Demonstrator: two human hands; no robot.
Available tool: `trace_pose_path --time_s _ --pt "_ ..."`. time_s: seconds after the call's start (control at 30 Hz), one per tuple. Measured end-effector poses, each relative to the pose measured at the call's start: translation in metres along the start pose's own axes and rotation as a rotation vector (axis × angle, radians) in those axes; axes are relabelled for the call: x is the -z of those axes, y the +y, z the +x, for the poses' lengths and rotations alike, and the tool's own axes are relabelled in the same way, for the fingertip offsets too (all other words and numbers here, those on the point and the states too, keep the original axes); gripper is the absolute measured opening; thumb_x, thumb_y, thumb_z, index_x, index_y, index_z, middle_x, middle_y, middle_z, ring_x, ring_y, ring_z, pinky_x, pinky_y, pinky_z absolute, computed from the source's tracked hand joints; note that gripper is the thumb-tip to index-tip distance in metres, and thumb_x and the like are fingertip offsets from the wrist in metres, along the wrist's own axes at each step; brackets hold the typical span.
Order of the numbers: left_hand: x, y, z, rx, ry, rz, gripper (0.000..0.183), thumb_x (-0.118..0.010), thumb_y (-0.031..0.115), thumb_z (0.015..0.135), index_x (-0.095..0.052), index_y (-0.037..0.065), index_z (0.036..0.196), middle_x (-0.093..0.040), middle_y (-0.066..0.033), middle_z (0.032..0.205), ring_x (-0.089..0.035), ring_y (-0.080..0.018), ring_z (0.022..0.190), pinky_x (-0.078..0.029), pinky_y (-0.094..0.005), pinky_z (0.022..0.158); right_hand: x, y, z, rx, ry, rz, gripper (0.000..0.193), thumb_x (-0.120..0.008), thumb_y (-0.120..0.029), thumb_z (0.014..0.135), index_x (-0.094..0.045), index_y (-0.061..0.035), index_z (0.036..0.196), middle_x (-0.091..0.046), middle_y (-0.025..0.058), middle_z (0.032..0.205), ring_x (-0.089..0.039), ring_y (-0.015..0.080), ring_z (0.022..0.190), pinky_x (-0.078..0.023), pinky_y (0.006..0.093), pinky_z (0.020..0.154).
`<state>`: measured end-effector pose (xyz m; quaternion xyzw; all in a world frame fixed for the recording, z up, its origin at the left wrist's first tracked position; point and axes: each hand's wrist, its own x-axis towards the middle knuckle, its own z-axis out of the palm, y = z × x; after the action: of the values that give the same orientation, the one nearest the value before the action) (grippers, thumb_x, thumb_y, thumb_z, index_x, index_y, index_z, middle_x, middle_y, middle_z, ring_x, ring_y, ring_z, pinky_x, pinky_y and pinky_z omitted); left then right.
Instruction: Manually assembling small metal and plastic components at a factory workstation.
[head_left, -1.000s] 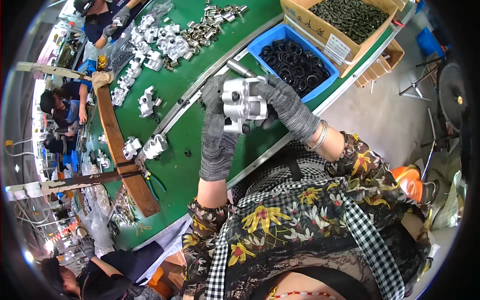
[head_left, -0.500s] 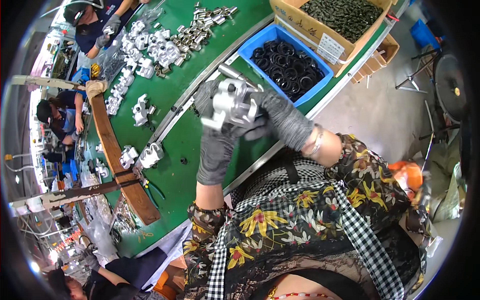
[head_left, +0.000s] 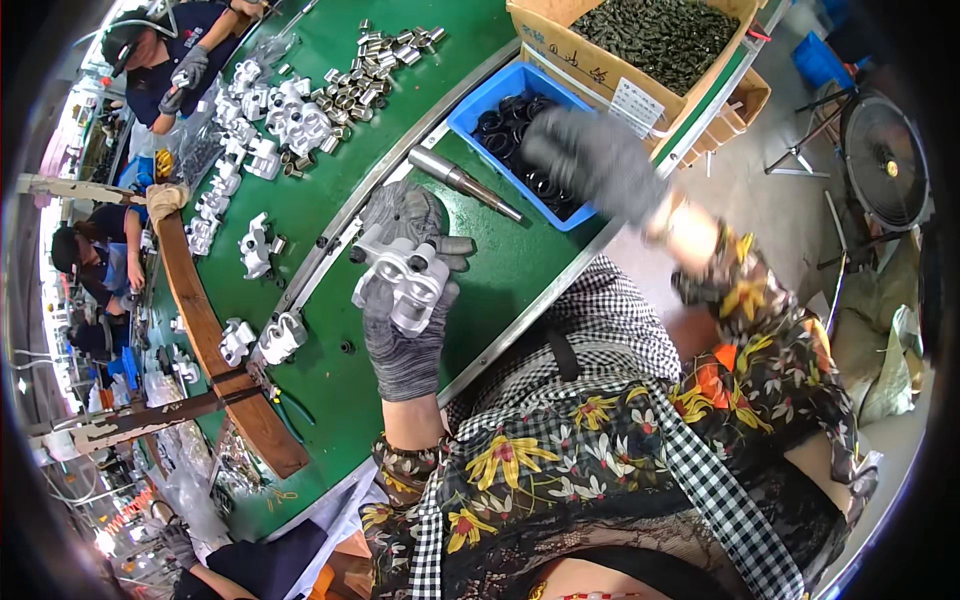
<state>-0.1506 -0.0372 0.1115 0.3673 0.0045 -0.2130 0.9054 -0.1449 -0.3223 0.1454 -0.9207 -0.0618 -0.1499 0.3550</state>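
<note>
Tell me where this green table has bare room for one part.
Bare: the patch between the left hand, the steel rod and the near metal edge; another between the pliers and the left forearm. Crowded: the far side, with silver castings and metal tubes.

Text on the cardboard carton (head_left: pixel 590 76) only, plus one shirt. Carton side wall: blue printed characters (head_left: pixel 537 33) near the left corner, a row of large black handwritten characters (head_left: pixel 573 71) mid-wall, white paper label (head_left: pixel 636 104) toward the right end, dark lines too small to make out. Co-worker's navy shirt (head_left: pixel 148 88): small red-and-white chest mark (head_left: pixel 194 33), illegible.
</note>
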Motion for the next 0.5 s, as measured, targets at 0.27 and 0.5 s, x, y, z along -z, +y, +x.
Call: trace_pose_path --time_s 0.27,0.5 --pt "-0.015 -0.012 0.002 -0.2 -0.017 1.017 0.047 -0.062 0.026 0.087 -0.047 0.0 0.123 -0.057 -0.0142 0.114 -0.061 -0.0256 0.097 -0.058 -0.0371 0.071 0.018 0.047 0.046 0.278 -0.398 -0.737 0.017 -0.056 -0.005 0.081 -0.064 -0.0075 0.096 -0.061 0.0097 0.1 -0.063 0.0286 0.092 -0.051 0.0377 0.08" --pt "0.002 -0.009 -0.003 0.092 0.122 0.035 0.057 -0.061 0.036 0.085 -0.046 -0.002 0.125 -0.056 -0.0183 0.115 -0.06 -0.0313 0.101 -0.059 -0.0414 0.075 0.019 0.017 0.054 -0.011 -0.406 -0.621 0.008 -0.061 -0.01 0.08 -0.064 -0.0069 0.087 -0.064 0.015 0.076 -0.064 0.0311 0.083 -0.049 0.0396 0.072"
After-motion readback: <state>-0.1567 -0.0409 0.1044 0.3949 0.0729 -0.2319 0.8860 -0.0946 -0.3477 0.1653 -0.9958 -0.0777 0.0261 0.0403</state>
